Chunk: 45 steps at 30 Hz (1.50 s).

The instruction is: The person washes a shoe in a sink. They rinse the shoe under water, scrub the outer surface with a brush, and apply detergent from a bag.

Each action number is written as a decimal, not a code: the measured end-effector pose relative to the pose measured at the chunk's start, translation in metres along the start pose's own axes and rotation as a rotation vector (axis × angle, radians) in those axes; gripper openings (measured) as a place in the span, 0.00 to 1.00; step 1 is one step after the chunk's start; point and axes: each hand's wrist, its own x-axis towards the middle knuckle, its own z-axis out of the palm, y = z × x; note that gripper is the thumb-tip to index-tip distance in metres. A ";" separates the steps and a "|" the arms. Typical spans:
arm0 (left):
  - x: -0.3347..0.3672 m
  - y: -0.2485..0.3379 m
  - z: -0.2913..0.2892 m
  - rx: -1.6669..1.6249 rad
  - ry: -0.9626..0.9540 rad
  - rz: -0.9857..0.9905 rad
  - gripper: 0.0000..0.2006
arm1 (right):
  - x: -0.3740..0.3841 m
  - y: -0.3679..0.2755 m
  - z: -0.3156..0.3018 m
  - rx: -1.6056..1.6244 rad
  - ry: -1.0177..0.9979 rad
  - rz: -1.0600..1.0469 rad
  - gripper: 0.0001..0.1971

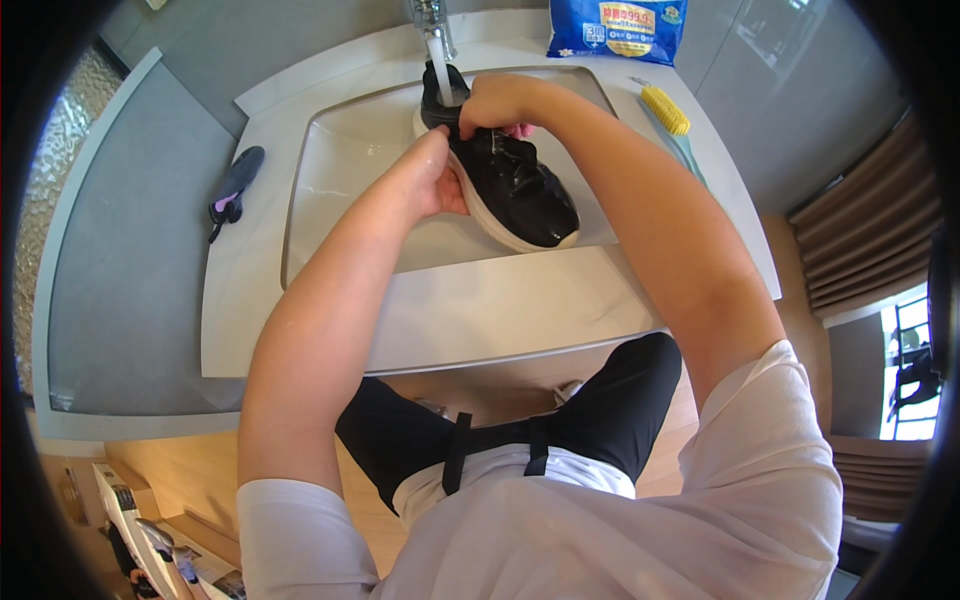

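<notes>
A wet black sneaker (522, 190) with a white sole lies tilted over the white sink basin (335, 200), its heel under the running tap (430, 14). Water falls into the shoe's opening. With fingers wrapped under the sole's left side and the thumb by the collar, my left hand (437, 178) grips the shoe. My right hand (497, 102) is closed at the shoe's tongue and collar; its fingertips are partly hidden there. The toe points toward me, near the basin's front rim.
A yellow-bristled scrub brush (667, 112) lies on the counter at the right. Behind it stands a blue package (617, 30). On the left of the counter (245, 290) rests a dark hairbrush-like object (236, 185). A grey glass-edged panel (140, 250) borders the left side.
</notes>
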 end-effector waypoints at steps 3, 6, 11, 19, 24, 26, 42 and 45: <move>0.003 -0.001 -0.001 -0.015 -0.009 -0.007 0.31 | 0.002 0.002 0.000 -0.004 -0.006 -0.001 0.19; 0.004 -0.001 -0.002 -0.017 -0.004 -0.016 0.30 | 0.002 0.001 -0.001 -0.028 -0.041 0.020 0.19; -0.001 0.001 -0.002 0.029 0.005 0.023 0.29 | 0.008 0.008 0.002 -0.028 -0.049 0.016 0.24; -0.004 0.001 0.001 -0.075 0.181 0.112 0.29 | 0.017 0.019 0.007 0.108 0.006 -0.101 0.29; -0.004 0.001 0.000 -0.209 0.208 0.158 0.32 | 0.005 0.024 0.008 0.578 -0.049 -0.080 0.29; -0.001 0.002 -0.003 -0.191 0.210 0.167 0.34 | 0.006 0.028 0.005 0.714 -0.099 -0.106 0.30; 0.013 0.001 -0.004 -0.047 0.064 0.262 0.34 | 0.025 0.065 -0.004 1.031 -0.326 0.019 0.21; 0.024 -0.002 0.002 0.006 -0.015 0.272 0.36 | 0.018 0.077 -0.012 1.006 -0.313 0.038 0.23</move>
